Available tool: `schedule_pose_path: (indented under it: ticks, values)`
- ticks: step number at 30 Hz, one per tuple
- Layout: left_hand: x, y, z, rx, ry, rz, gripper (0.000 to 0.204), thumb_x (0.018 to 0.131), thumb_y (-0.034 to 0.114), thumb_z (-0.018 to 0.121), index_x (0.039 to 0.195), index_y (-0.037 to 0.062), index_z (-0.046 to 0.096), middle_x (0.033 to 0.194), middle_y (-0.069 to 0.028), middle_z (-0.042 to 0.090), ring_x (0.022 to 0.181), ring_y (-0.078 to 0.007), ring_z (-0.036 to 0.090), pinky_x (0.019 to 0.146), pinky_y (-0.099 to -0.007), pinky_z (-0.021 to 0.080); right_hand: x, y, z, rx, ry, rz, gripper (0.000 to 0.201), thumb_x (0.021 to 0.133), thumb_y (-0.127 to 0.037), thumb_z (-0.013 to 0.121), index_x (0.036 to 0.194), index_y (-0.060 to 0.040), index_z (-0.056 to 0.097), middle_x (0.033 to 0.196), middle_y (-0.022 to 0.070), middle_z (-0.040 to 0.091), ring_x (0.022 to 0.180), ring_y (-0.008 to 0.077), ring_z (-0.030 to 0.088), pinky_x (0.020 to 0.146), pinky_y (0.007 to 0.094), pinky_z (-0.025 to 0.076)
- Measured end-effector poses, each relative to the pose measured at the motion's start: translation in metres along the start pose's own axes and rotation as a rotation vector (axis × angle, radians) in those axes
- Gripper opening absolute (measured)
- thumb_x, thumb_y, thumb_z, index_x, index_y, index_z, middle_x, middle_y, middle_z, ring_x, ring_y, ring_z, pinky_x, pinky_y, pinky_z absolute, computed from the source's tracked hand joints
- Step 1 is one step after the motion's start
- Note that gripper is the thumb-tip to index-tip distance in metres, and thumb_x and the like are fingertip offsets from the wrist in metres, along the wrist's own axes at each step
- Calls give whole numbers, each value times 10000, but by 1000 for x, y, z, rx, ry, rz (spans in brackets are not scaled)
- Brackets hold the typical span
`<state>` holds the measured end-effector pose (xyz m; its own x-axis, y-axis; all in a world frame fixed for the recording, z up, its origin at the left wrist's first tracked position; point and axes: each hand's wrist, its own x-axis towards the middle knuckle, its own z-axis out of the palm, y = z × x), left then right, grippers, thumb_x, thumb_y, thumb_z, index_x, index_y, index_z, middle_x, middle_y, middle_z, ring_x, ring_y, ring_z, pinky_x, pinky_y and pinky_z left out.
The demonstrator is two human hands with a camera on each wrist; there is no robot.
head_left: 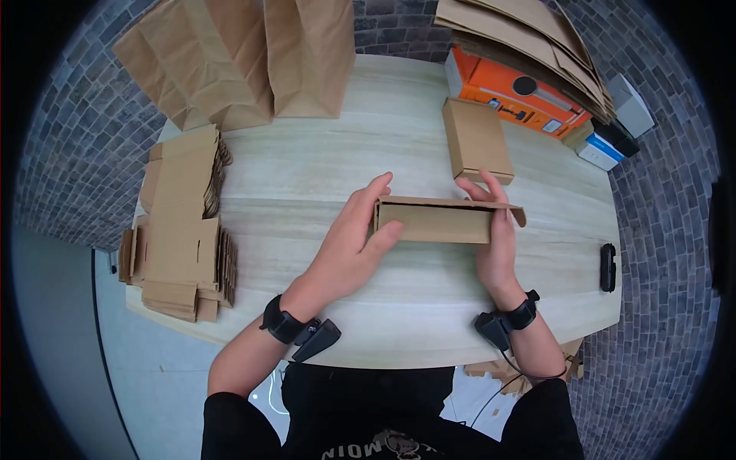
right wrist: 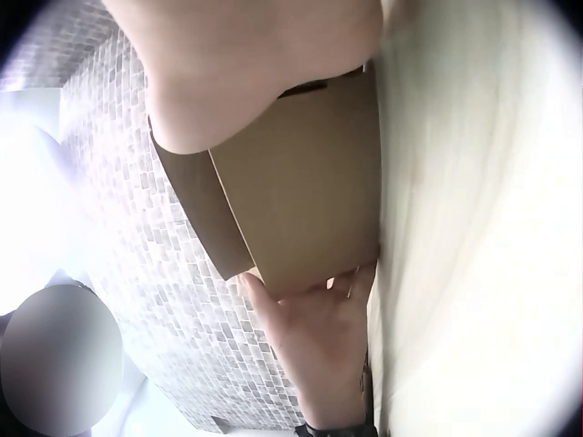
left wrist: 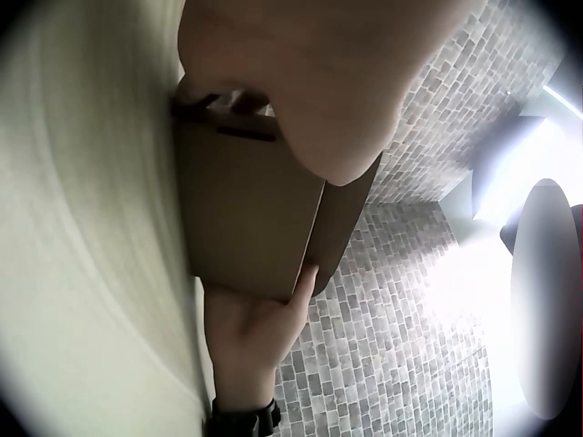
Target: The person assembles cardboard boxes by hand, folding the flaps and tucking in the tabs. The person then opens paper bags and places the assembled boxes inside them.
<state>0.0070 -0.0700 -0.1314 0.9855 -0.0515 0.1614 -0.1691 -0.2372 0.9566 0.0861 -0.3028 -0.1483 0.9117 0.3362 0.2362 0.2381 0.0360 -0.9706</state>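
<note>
A small brown cardboard box point(head_left: 437, 224), partly folded, stands between the two hands over the middle of the table. Its lid panel rises along the far side, with a bent tab point(head_left: 520, 216) sticking out past the right hand. My left hand point(head_left: 343, 244) holds the left end, thumb over the near top edge. At the right end, my right hand point(head_left: 497, 247) grips the box, its upper fingers extending behind the lid panel. In the left wrist view, the near wall point(left wrist: 244, 205) shows a dark slot by the left hand. The right wrist view shows the same wall point(right wrist: 301, 187) close to the tabletop.
Flat cardboard blanks point(head_left: 180, 245) are stacked at the table's left. Two brown paper bags point(head_left: 207, 61) stand at the far left. A closed cardboard box point(head_left: 477, 139) lies beyond the right hand, beside an orange box point(head_left: 521, 88) topped with cardboard sheets. A black object point(head_left: 608, 267) lies at the right edge.
</note>
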Motion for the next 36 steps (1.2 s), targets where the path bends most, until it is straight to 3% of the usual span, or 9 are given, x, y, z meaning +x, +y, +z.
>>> schedule_pose_path:
  ticks: [10, 13, 17, 18, 19, 22, 27, 30, 36]
  values:
    - [1, -3, 2, 176, 61, 158, 580, 1024, 353, 488, 1473, 33, 307, 1180, -158, 564, 1030, -252, 562, 942, -355, 439, -2, -16, 14, 181, 157, -140, 489, 1046, -180, 376, 1502, -39, 272, 1449, 187, 467, 1377, 287, 417, 1149, 406, 303]
    - [3, -4, 6, 96, 116, 154, 563, 957, 245, 586, 1436, 44, 368, 1145, -183, 556, 1035, -327, 545, 937, -387, 437, -4, -12, 8, -4, 61, -195, 552, 1015, -141, 384, 1530, -41, 213, 1498, 197, 405, 1395, 303, 390, 1149, 417, 289]
    - [3, -5, 6, 89, 101, 168, 559, 965, 265, 580, 1433, 40, 373, 1141, -176, 559, 1038, -324, 545, 940, -388, 435, -2, -20, 5, -117, -3, -261, 655, 961, -109, 409, 1553, -25, 142, 1556, 206, 311, 1430, 320, 332, 1140, 425, 280]
    - [3, -6, 5, 146, 84, 179, 571, 996, 337, 528, 1447, 38, 342, 1151, -161, 565, 1026, -279, 554, 934, -364, 439, -2, -21, 3, -169, -15, -288, 680, 949, -106, 415, 1558, -22, 123, 1568, 208, 288, 1436, 322, 318, 1136, 425, 282]
    - [3, -7, 5, 205, 70, 189, 594, 1028, 409, 476, 1460, 37, 311, 1161, -147, 572, 1014, -233, 562, 929, -340, 442, -2, -22, 3, -172, -12, -289, 680, 949, -106, 415, 1558, -22, 123, 1568, 208, 288, 1436, 322, 318, 1136, 425, 282]
    - [4, -7, 3, 191, 61, 186, 592, 1030, 417, 466, 1460, 39, 313, 1163, -142, 572, 1029, -225, 557, 942, -338, 432, -1, -24, 3, -155, -4, -316, 678, 944, -94, 419, 1556, -24, 138, 1555, 213, 316, 1422, 327, 344, 1134, 424, 290]
    - [3, -2, 0, 80, 64, 112, 593, 1031, 422, 461, 1463, 43, 316, 1146, -117, 565, 1042, -200, 542, 957, -325, 412, 0, -20, -7, 100, -139, -195, 645, 909, -66, 446, 1527, -12, 267, 1550, 211, 339, 1431, 332, 345, 1135, 430, 301]
    - [2, -2, -1, 42, 51, 88, 620, 1029, 434, 463, 1480, 44, 291, 1134, -106, 554, 1039, -189, 531, 963, -320, 401, 4, -21, -9, 114, -196, -148, 633, 908, -88, 453, 1517, -7, 300, 1562, 205, 323, 1445, 337, 322, 1146, 427, 287]
    - [3, -2, 2, 61, 46, 144, 727, 1019, 482, 466, 1526, 44, 184, 1152, -111, 534, 1030, -202, 527, 972, -330, 397, 0, -24, -4, 43, -238, -169, 753, 891, -134, 458, 1569, -45, 143, 1599, 196, 242, 1470, 334, 268, 1168, 437, 238]
